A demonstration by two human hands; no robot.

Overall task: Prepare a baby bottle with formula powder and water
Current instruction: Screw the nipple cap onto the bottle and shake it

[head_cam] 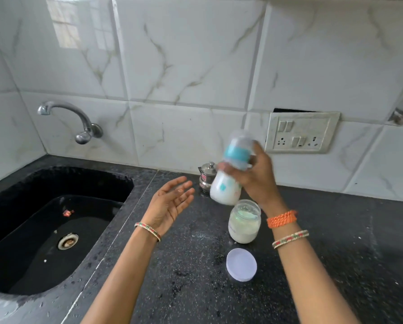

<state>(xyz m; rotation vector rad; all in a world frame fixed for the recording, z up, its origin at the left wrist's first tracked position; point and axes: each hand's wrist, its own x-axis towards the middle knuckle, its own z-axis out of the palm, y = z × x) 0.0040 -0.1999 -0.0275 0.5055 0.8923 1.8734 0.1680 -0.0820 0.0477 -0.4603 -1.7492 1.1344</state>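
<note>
Clearly you are near the end of the job — your right hand (254,176) grips the clear baby bottle with the teal collar and capped top (231,169) around its neck, holding it tilted in the air above the black speckled stone counter (184,265), its outline blurred as though mid-shake. The bottle's lower half looks milky white, so by my reading both powder and water are already in and the collar is screwed on. Your left hand (170,204) hangs palm-up beside it with fingers spread and relaxed, holding nothing.

Just below the bottle stands the clear plastic jar of white formula powder (243,222), uncovered, and its round pale lid (241,264) lies flat on the counter nearer to you, apart from the jar. A small lidded steel pot (206,175) sits behind the bottle by the wall, and the black sink (55,230) lies to your left under the steel tap (67,118).

What looks left to do — finish mixing, set the bottle down upright, and put the lid back on the jar
</note>
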